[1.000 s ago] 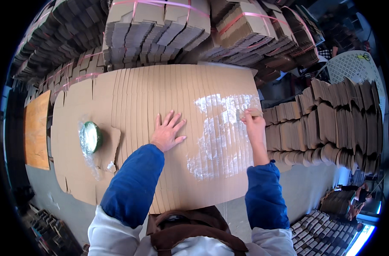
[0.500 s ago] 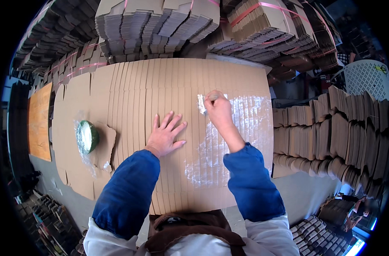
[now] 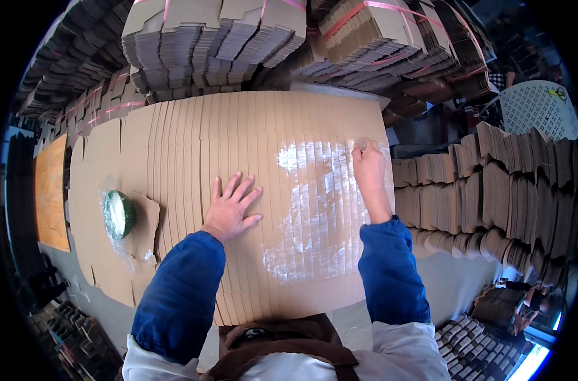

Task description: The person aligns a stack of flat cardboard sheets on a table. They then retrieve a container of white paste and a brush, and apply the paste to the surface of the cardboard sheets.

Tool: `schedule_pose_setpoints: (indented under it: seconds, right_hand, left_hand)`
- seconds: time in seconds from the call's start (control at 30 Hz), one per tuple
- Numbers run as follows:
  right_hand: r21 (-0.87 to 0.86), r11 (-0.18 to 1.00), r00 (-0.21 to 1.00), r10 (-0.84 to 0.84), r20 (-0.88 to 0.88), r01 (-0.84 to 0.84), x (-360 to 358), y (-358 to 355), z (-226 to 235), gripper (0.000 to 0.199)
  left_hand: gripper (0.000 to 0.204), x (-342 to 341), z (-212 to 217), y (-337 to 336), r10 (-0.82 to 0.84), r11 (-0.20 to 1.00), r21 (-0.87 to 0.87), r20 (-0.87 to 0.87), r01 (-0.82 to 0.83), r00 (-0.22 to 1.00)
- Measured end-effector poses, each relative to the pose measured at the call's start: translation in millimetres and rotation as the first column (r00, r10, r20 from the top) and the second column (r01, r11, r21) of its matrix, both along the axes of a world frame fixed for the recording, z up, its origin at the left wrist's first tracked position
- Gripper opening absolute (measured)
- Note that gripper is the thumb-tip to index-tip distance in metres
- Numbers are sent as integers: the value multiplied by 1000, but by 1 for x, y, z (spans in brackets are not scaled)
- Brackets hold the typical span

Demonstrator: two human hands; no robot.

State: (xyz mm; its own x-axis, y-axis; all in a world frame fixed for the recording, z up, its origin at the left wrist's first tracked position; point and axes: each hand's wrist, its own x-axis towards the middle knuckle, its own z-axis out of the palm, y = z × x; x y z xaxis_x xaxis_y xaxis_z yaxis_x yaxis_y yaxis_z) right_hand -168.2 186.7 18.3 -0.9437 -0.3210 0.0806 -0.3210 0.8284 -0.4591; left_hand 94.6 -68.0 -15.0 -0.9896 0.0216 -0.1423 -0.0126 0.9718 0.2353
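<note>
Overlapping cardboard sheets lie fanned out in front of me, their edges forming narrow strips. My left hand rests flat on them with its fingers spread. My right hand is closed round what looks like a brush; only its pale handle end shows, and the working end is hidden. Beneath and beside that hand, a wet, shiny white smear of paste covers the right part of the strips. To the left, a green bowl with white stuff inside sits on clear plastic film, beside a torn cardboard piece.
Strapped stacks of flat cardboard stand along the far side. More cardboard piles rise at the right, below a white perforated chair holding yellow-handled scissors. A wooden board is at the far left.
My right hand has swept right with the brush, toward the sheets' right edge, and the white smear now shows where it was. My left hand stays flat; the whole view has shifted slightly.
</note>
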Motion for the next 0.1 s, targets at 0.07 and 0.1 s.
schedule_pose_setpoints:
  seconds: [0.07,0.1]
  right_hand:
    - [-41,966,966,251,-69,-254,21,-5,-3,20]
    - [-56,926,924,367,-109,-374,39,-21,-8,21]
  left_hand:
    - [73,-3,-2,0,-13,1000,-3,-1,13,1000]
    - [73,-7,-2,0,-22,1000,-5,-4,22,1000]
